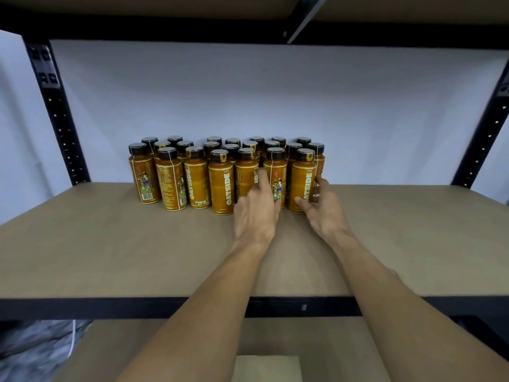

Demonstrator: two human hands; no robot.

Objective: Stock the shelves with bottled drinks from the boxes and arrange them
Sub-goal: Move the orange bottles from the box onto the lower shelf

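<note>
Two hands meet the bottle cluster (pixel 197 175): the left hand (pixel 256 213) touches a front-row bottle (pixel 276 168) with a straight forefinger; the right hand (pixel 323 209) curls round the cluster's front-right bottle (pixel 301 177).

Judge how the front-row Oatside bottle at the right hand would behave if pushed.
The Oatside bottle, which the right hand grips, is tall with a narrow base: pushed high it would probably tip, pushed low probably slide on the flat shelf. Capped, it is likely full and heavy for its size. Close neighbours might topple.
</note>
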